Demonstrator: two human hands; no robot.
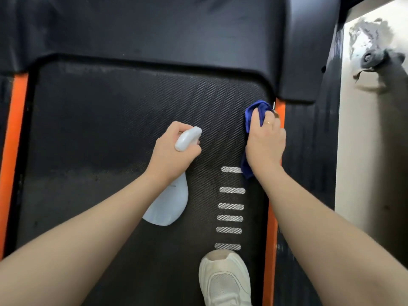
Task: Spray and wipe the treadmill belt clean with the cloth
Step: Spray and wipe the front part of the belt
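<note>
1. Wiping at the far right corner of the treadmill belt (136, 120), the right hand (266, 140) presses a blue cloth (256, 111) down, fingers curled over its bunched top; the cloth lies just beside the belt's right edge and the orange side strip (272, 217).
2. The left hand (171, 151) is clenched round the neck of a pale spray bottle (170, 202), nozzle pointing toward the far end; the bottle hangs over the middle of the belt.
3. Handling, as I judge it: the cloth looks soft and limp, so a gathered wad under the palm suits it; the bottle seems light, stiff plastic, best held at the neck with a finger on the trigger; the belt appears textured and grippy, likely to drag on the cloth.
4. Count: one cloth; one spray bottle; one belt; two hands; one white shoe (225, 281) at the near edge; six pale dashes (231, 190) along the right side.
</note>
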